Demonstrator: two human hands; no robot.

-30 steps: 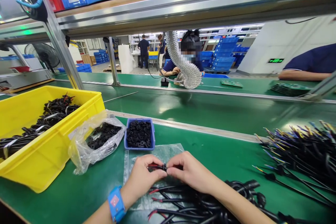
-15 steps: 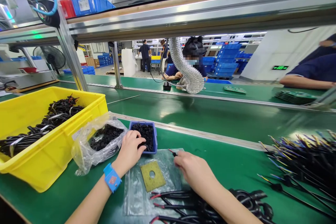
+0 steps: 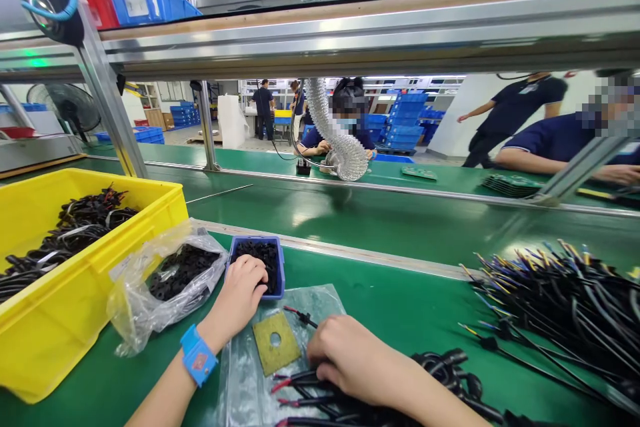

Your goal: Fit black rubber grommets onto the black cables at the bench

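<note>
My left hand [image 3: 239,295], with a blue wrist strap [image 3: 198,354], reaches into a small blue tray [image 3: 281,265] of black rubber rings, fingers curled over them. My right hand [image 3: 350,355] rests on a bundle of black cables with red ends [image 3: 300,392] at the near edge; I cannot see whether its fingers close on one. A cable end with a black ring [image 3: 299,315] lies on a clear plastic sheet [image 3: 240,380]. On that sheet, between my hands, lies a yellow-green square plate with a round hole [image 3: 275,341].
A yellow bin of black cables [image 3: 95,273] stands at left, beside a clear bag of black rings [image 3: 170,273]. A heap of black wires with coloured tips [image 3: 565,293] fills the right. Beyond runs a green conveyor [image 3: 400,213]; people work across it near a silver duct hose [image 3: 335,140].
My hands had been together holding a cable end. The left went to the blue tray and stays there. The right set the cable end down and dropped onto the cable bundle.
</note>
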